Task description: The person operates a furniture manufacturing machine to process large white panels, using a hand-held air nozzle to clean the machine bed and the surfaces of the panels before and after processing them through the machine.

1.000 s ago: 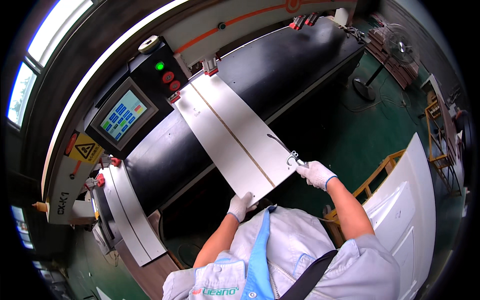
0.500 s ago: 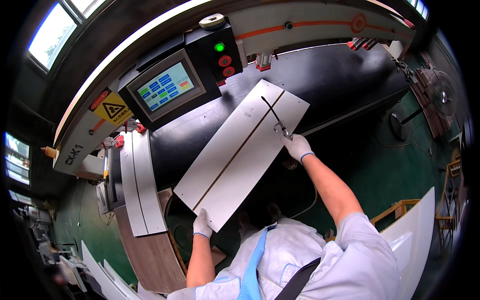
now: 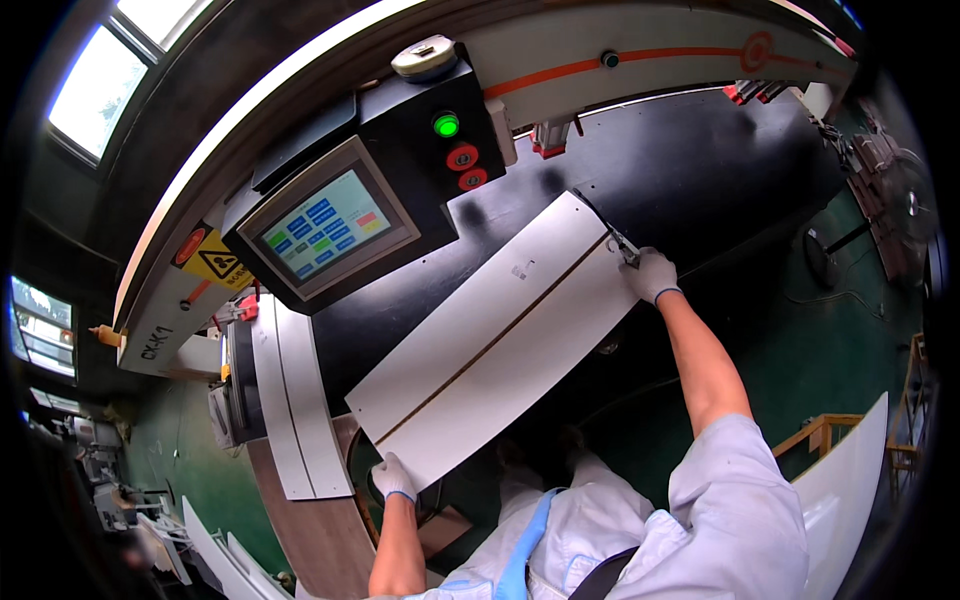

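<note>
Control box with touchscreen [image 3: 325, 230] overhangs the black table [image 3: 700, 170]; a second grooved panel [image 3: 290, 400] lies left. White grooved board [image 3: 450, 340] slants across the table's near edge, far end above it, contact unclear. Left hand [image 3: 393, 476] pinches its near corner; right hand [image 3: 652, 274], at its far end, is closed around an air blow gun [image 3: 626, 248].

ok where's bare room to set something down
Bare: the black table, right of the touchscreen console, between the held white panel and the overhead beam. Crowded: the left end, where a second white panel lies by a red clamp.
</note>
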`<state>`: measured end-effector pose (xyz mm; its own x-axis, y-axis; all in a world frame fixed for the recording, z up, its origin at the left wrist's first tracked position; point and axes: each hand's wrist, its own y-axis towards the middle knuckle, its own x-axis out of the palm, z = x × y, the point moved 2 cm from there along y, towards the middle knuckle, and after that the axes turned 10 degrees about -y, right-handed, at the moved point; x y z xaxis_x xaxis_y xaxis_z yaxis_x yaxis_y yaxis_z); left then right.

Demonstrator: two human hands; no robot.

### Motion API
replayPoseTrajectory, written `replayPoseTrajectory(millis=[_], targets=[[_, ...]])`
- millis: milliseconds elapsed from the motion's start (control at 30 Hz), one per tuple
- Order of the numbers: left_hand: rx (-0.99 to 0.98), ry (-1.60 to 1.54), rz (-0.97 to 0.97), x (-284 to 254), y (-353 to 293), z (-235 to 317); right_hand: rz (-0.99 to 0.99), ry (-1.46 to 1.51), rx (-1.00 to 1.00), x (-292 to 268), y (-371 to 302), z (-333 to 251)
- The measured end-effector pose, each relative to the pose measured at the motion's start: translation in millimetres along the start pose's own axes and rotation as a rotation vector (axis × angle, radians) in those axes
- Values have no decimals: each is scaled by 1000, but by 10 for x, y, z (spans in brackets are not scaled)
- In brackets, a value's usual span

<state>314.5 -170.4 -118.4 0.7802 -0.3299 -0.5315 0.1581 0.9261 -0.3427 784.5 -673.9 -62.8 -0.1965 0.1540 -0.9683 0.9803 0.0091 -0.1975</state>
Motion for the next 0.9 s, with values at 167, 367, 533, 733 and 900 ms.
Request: replayPoseTrajectory(millis=[167, 367, 533, 733, 900], targets=[[179, 96, -157, 239, 261, 371, -11, 116, 289, -72, -617, 819], [537, -157, -472, 1426, 393, 1529, -134, 784, 495, 139, -1700, 2109], [804, -113, -595, 2182, -1165, 1738, -38, 1017, 609, 701, -3071, 2518], [-157, 264, -1106, 1851, -2861, 296, -747, 1221, 548, 803, -4063, 1472], [-451, 97, -1225, 1801, -3059, -11, -622, 1240, 525, 772, -3795, 1106]])
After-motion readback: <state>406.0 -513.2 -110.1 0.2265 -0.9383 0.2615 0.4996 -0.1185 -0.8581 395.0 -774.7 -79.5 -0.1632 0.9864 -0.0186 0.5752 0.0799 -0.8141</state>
